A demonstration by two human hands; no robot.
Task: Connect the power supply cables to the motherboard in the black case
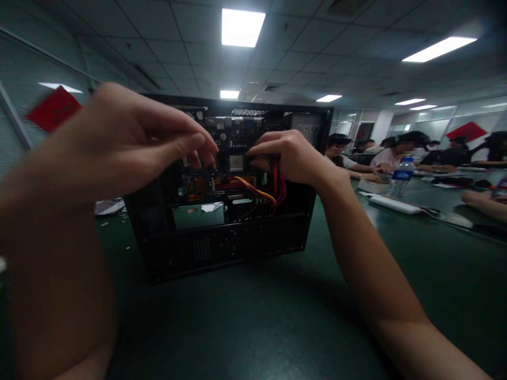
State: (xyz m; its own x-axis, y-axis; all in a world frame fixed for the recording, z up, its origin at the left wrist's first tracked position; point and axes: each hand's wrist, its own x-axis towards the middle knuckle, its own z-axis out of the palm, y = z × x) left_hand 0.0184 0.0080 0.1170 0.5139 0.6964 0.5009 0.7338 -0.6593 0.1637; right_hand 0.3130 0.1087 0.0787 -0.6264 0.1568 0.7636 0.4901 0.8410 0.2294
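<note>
A black computer case (237, 240) stands upright on the table, its open side facing me, with a circuit board (237, 142) inside. My left hand (154, 137) is in front of the case's upper left part, thumb and fingers pinched together; what they hold, if anything, is hidden. Inside the right part of the case, my right hand (287, 155) has its fingers closed around a bundle of red and purple power cables (280, 182). Yellow and red wires (255, 191) run from this bundle leftward across the board. The right fingertips are partly hidden in shadow.
The case stands on a green table (253, 311). Farther right are a water bottle (402, 177) with a blue cap and a white power strip (396, 204) with a cord. Several people sit along the table at the back right. Small scraps (109, 207) lie left of the case.
</note>
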